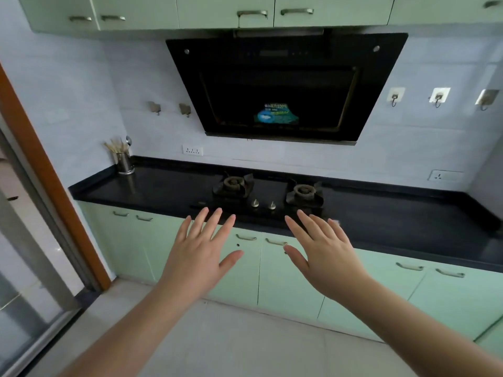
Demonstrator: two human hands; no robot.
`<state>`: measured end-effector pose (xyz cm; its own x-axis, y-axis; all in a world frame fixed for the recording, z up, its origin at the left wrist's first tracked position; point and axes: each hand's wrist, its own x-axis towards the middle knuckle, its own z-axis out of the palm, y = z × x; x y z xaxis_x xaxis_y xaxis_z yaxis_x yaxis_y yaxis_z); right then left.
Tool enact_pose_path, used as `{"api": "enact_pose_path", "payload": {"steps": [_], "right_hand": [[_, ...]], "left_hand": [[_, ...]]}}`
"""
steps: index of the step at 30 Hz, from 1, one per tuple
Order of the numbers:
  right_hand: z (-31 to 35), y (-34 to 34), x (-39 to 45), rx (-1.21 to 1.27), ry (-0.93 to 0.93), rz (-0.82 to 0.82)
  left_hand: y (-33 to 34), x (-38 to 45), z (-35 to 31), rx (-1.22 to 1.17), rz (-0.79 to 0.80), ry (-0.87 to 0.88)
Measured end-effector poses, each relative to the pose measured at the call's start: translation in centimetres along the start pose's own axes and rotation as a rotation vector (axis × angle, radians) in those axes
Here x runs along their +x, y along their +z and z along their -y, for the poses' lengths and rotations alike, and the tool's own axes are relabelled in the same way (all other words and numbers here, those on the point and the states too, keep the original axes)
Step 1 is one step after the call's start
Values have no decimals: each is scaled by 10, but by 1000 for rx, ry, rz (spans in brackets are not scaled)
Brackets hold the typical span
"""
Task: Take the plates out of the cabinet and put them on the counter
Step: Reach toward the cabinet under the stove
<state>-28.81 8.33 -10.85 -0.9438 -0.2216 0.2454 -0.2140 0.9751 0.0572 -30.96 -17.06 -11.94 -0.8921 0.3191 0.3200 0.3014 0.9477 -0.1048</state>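
The black bench [152, 186] runs left to right, bare near the hob. No plates show; every cabinet [288, 276] is shut. Both hands, left hand [202, 251] and right hand [326, 251], spread wide and empty: best grip a handle [275, 242] first.

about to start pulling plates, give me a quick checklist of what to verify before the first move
1. Left hand free: ok, open and holding nothing.
2. Right hand free: ok, open and holding nothing.
3. Pale green lower cabinet doors open: not ok, all shut.
4. Plates located: cannot tell, none visible.
5. Landing space on black stone counter: ok, bare left of the gas hob.
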Motion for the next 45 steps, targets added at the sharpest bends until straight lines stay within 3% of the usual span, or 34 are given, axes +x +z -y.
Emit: {"api": "enact_pose_path", "payload": {"steps": [11, 16, 25, 35, 40, 45], "right_hand": [[-111, 75, 96, 5, 114, 14], [-133, 102, 142, 15, 136, 54], [-93, 172, 213, 116, 135, 92], [-12, 255, 272, 127, 249, 221], [10, 285, 276, 183, 308, 224], [-1, 337, 274, 223, 306, 353]], "left_hand": [[87, 153, -34, -29, 29, 55], [122, 190, -42, -46, 49, 47], [202, 229, 2, -112, 92, 8], [310, 250, 96, -233, 194, 140], [354, 258, 94, -224, 321, 220], [393, 267, 77, -207, 404, 290]]}}
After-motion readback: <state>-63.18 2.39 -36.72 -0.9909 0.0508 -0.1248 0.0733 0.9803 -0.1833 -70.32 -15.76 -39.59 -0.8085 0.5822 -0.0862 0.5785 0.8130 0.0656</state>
